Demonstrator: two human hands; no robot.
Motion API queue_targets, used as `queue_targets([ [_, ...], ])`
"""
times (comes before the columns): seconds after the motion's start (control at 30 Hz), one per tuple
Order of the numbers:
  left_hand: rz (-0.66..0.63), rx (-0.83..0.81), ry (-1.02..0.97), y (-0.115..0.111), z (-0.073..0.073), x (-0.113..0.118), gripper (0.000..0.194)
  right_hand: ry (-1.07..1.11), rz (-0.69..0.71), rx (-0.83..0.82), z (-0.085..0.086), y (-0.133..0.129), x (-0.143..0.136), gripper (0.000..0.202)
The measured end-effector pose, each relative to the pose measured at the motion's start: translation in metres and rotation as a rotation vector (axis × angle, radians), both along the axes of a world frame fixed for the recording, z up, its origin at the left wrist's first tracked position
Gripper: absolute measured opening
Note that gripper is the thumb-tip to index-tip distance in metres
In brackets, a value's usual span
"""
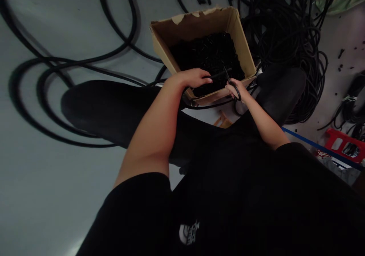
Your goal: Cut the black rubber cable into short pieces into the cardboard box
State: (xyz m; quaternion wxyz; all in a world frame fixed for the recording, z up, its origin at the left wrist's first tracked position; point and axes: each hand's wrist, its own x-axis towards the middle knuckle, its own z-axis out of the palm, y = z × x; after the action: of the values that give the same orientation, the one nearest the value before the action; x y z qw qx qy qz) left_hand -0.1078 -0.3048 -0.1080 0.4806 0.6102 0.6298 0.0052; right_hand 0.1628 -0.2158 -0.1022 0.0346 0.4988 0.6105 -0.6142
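- Left hand (199, 77): gripping round black flexible cable (218, 75), upper centre.
- Right hand (243, 89): fingers around black-handled scissors (238, 92), beside cable.
- Open brown cardboard box (199, 27), upper centre, below hands: small black pieces (205, 52).

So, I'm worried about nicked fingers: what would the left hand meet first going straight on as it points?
Likely the scissors held in the right hand, across from the left hand; depth is unclear, so the right hand itself might come first.

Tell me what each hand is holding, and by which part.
Left hand: a black cable or hose, gripped just short of its free end. Right hand: scissors, by the handle loops.
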Motion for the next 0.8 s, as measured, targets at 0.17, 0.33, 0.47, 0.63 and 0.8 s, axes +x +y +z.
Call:
queue_targets([
  [0.17,0.023,-0.060,0.109,0.000,0.005,-0.002,0.080,-0.064,0.070,0.000,0.002,-0.003,0.001,0.032],
  [0.33,0.092,-0.097,0.192,-0.001,0.010,0.006,0.078,-0.115,0.096,-0.043,0.002,-0.010,-0.001,0.035],
  [0.47,0.107,-0.123,0.216,-0.001,0.015,0.011,0.074,-0.191,0.117,-0.050,0.009,-0.015,-0.004,0.036],
  [0.63,0.161,-0.154,0.247,-0.002,0.030,0.013,0.072,-0.197,0.162,-0.033,0.010,-0.015,-0.004,0.034],
  [0.8,0.211,-0.175,0.261,0.000,0.039,0.013,0.074,-0.149,0.221,-0.148,-0.012,-0.015,0.006,0.031],
])
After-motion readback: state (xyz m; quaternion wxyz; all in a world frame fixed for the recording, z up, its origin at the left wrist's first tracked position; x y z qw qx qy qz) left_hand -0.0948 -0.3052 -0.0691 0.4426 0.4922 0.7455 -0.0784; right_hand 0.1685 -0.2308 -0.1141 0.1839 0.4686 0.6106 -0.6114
